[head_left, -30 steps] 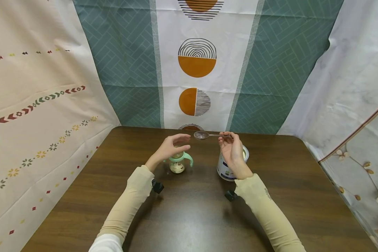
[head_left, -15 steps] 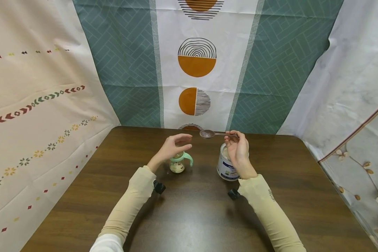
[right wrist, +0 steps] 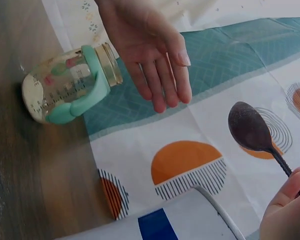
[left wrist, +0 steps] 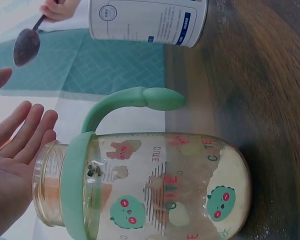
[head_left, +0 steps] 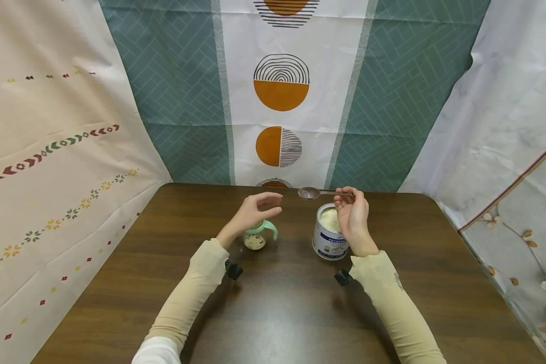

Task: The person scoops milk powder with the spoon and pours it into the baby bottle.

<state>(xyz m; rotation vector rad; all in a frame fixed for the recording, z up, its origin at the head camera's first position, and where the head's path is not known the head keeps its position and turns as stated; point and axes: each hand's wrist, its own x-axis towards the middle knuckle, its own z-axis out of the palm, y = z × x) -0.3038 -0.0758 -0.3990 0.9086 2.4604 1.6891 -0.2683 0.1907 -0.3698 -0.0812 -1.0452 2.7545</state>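
My right hand (head_left: 356,220) pinches the handle of a spoon (head_left: 309,193), level above the left part of an uncovered can (head_left: 328,243). Powdery residue seems to cling to the spoon's bowl; pale powder (head_left: 331,219) shows inside the can. Beside the neck of a clear baby bottle (left wrist: 140,190), my left hand (head_left: 252,212) is held with its fingers extended and nothing in them. The bottle has a green collar and handles (left wrist: 120,102), no cap, and cream powder (left wrist: 230,185) at its bottom. In the head view, the left hand partly covers the bottle.
Both containers stand upright on a dark wooden table (head_left: 282,303). Behind its far edge hangs a patterned cloth (head_left: 282,126), and more cloths hang at the left and right sides. Some white specks lie on the wood near the bottle in the left wrist view.
My right hand has carried the spoon rightward, away from the bottle side, uncovering more of the can's opening. My left hand has shifted slightly right. The bottle and can stay standing in place.
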